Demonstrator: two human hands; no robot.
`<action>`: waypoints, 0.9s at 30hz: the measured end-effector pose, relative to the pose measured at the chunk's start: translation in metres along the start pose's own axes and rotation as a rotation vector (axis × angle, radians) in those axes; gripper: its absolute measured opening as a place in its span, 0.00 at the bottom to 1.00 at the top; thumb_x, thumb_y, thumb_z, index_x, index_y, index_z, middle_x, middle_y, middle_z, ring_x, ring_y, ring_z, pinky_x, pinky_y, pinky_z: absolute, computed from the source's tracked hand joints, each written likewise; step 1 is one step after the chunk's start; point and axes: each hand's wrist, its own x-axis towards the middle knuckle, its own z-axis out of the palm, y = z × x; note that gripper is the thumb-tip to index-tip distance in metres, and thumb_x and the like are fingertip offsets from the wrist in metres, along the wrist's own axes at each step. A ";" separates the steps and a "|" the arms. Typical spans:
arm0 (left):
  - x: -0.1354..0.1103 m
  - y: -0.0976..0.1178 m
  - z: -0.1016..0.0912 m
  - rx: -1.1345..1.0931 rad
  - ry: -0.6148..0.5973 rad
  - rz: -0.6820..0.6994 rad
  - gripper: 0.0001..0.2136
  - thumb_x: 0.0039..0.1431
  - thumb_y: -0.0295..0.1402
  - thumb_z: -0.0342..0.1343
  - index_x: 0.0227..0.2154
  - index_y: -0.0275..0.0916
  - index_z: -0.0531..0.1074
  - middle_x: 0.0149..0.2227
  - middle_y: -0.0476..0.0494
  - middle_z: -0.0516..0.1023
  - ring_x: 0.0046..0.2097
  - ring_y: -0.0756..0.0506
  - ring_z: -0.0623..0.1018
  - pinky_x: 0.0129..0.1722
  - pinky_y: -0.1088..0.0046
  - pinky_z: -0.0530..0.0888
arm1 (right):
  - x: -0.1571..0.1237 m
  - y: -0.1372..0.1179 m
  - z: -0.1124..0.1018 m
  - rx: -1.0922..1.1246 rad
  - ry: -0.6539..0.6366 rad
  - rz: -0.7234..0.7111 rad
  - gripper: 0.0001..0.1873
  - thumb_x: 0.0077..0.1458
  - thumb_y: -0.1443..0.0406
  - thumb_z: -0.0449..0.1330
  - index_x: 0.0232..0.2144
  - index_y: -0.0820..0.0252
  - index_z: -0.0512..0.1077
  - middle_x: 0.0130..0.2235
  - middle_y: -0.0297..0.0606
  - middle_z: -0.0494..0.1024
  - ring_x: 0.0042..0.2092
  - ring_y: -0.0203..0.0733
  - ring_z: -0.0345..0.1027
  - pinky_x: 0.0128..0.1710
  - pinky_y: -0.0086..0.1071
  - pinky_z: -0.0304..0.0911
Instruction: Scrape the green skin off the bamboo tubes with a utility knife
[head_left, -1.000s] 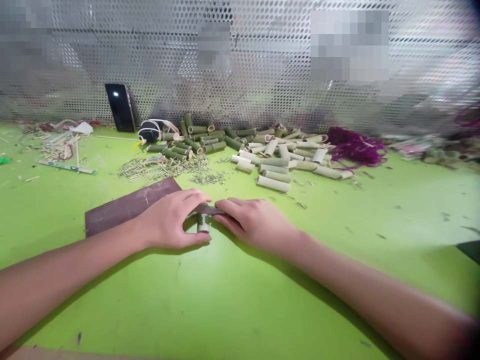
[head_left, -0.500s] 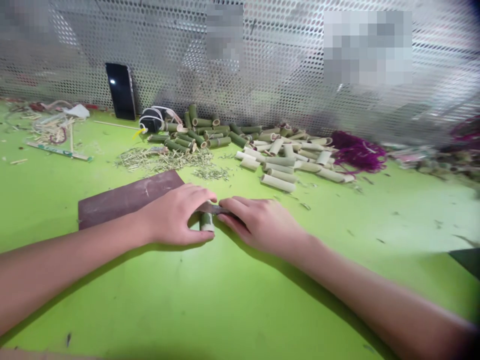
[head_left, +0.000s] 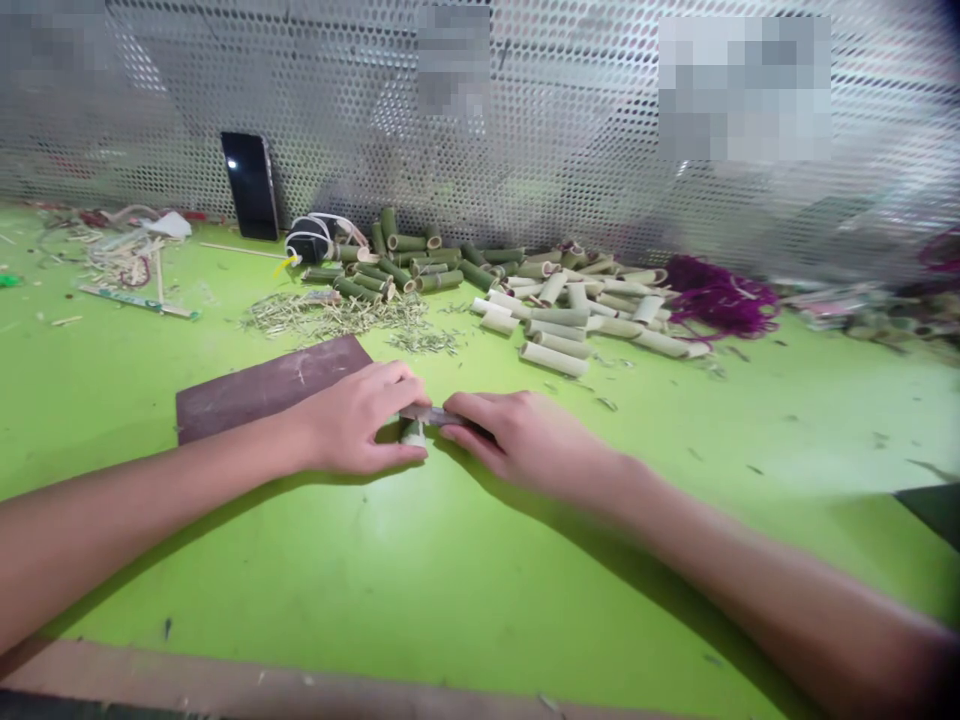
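The left hand (head_left: pixel 356 420) and right hand (head_left: pixel 525 437) reach forward, palms down, curled inward, almost meeting, wrists angled outward.

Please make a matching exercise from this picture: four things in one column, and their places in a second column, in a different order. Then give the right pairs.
Things:
1. phone
2. brown sheet
3. bamboo tube
4. purple fibres

Places:
A. between the left hand and right hand
B. leaning on the perforated screen
C. in a heap beside the pale tubes
D. partly under the left hand

Pairs: 1-B, 2-D, 3-A, 4-C
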 end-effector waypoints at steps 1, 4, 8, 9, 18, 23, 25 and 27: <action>-0.001 0.000 -0.001 -0.003 -0.004 0.004 0.17 0.65 0.48 0.57 0.47 0.41 0.71 0.49 0.36 0.75 0.55 0.34 0.75 0.53 0.53 0.74 | -0.001 0.001 -0.001 0.014 -0.012 -0.007 0.15 0.72 0.57 0.51 0.39 0.58 0.73 0.29 0.35 0.77 0.25 0.37 0.65 0.27 0.31 0.51; -0.001 0.000 -0.002 -0.010 -0.012 0.010 0.17 0.66 0.47 0.57 0.48 0.42 0.73 0.50 0.37 0.74 0.55 0.34 0.75 0.52 0.55 0.75 | -0.006 0.003 -0.004 0.050 -0.038 -0.016 0.14 0.72 0.58 0.51 0.39 0.57 0.73 0.29 0.36 0.78 0.26 0.37 0.66 0.28 0.30 0.53; 0.000 0.000 -0.001 -0.009 0.012 -0.029 0.21 0.63 0.48 0.60 0.52 0.40 0.71 0.51 0.37 0.75 0.53 0.35 0.75 0.53 0.55 0.74 | -0.008 0.001 -0.002 0.029 -0.027 0.015 0.14 0.71 0.58 0.52 0.41 0.57 0.75 0.30 0.36 0.79 0.26 0.37 0.67 0.28 0.30 0.53; 0.000 0.001 -0.001 -0.001 0.019 -0.041 0.21 0.63 0.48 0.60 0.51 0.40 0.70 0.51 0.36 0.75 0.53 0.36 0.75 0.53 0.55 0.74 | -0.007 0.000 -0.001 0.010 -0.014 0.025 0.15 0.72 0.58 0.52 0.41 0.58 0.75 0.30 0.36 0.79 0.26 0.37 0.67 0.27 0.30 0.52; 0.001 0.003 -0.002 0.076 0.025 -0.020 0.13 0.64 0.45 0.58 0.41 0.41 0.75 0.45 0.39 0.74 0.51 0.35 0.75 0.49 0.57 0.74 | -0.001 -0.002 -0.003 0.016 -0.015 -0.001 0.16 0.72 0.57 0.51 0.39 0.57 0.74 0.29 0.36 0.78 0.26 0.37 0.66 0.28 0.31 0.52; 0.000 0.000 -0.003 0.075 0.000 -0.001 0.13 0.66 0.44 0.57 0.44 0.41 0.76 0.49 0.37 0.73 0.55 0.33 0.74 0.54 0.54 0.73 | -0.007 0.003 -0.008 0.064 -0.080 0.002 0.17 0.72 0.56 0.50 0.39 0.57 0.75 0.30 0.36 0.80 0.26 0.38 0.68 0.27 0.31 0.55; 0.001 -0.001 -0.002 0.062 0.011 -0.012 0.16 0.65 0.44 0.58 0.49 0.40 0.74 0.51 0.36 0.74 0.56 0.34 0.74 0.56 0.54 0.73 | -0.008 0.003 -0.008 0.044 -0.073 0.047 0.17 0.72 0.56 0.50 0.41 0.57 0.75 0.31 0.37 0.80 0.27 0.39 0.69 0.27 0.31 0.56; 0.001 -0.001 -0.002 0.044 0.025 -0.049 0.21 0.64 0.46 0.58 0.54 0.39 0.70 0.52 0.36 0.76 0.56 0.35 0.75 0.57 0.54 0.73 | -0.008 0.000 -0.006 0.000 -0.059 0.092 0.17 0.72 0.56 0.50 0.42 0.57 0.76 0.31 0.37 0.81 0.27 0.39 0.69 0.27 0.31 0.56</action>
